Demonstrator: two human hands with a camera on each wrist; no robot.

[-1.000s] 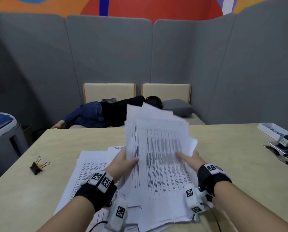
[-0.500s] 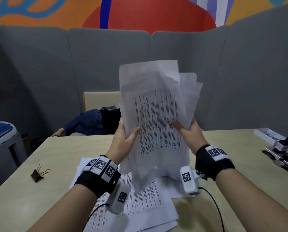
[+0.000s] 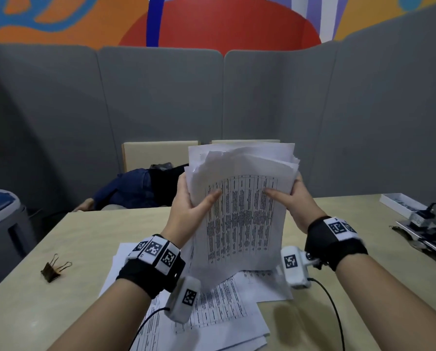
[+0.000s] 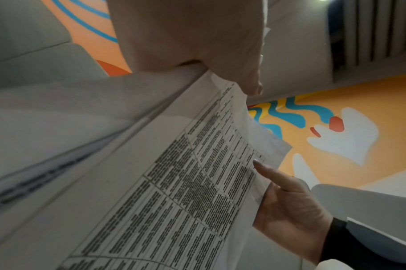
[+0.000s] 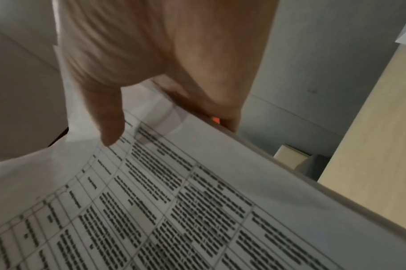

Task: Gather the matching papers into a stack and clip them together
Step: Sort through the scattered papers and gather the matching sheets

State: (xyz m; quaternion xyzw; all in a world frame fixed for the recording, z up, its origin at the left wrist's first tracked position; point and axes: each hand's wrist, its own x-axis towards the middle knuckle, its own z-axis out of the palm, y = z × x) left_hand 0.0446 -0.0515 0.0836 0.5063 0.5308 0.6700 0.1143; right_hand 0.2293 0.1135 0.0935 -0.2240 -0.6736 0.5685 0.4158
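Note:
A sheaf of printed table sheets (image 3: 242, 211) stands upright, its bottom edge on or just above the papers lying on the table. My left hand (image 3: 186, 211) grips its left edge, thumb across the front sheet. My right hand (image 3: 291, 201) grips its right edge, thumb on the front and fingers behind. The sheets' top edges are uneven. In the left wrist view the sheaf (image 4: 174, 191) fills the frame, with the right hand (image 4: 287, 206) at its far edge. The right wrist view has my thumb (image 5: 107, 117) on the front sheet (image 5: 174, 210). A black binder clip (image 3: 52, 269) lies apart at the left.
More printed sheets (image 3: 212, 307) lie spread on the beige table (image 3: 60, 312) beneath the sheaf. A white tray (image 3: 399, 202) and cabled devices (image 3: 424, 224) sit at the right edge. A person lies on the bench (image 3: 136, 186) behind the table. Grey partitions surround it.
The sheaf rose off the table between both hands, then came back down. Its sheets are now more closely gathered, and both hands sit higher on its side edges.

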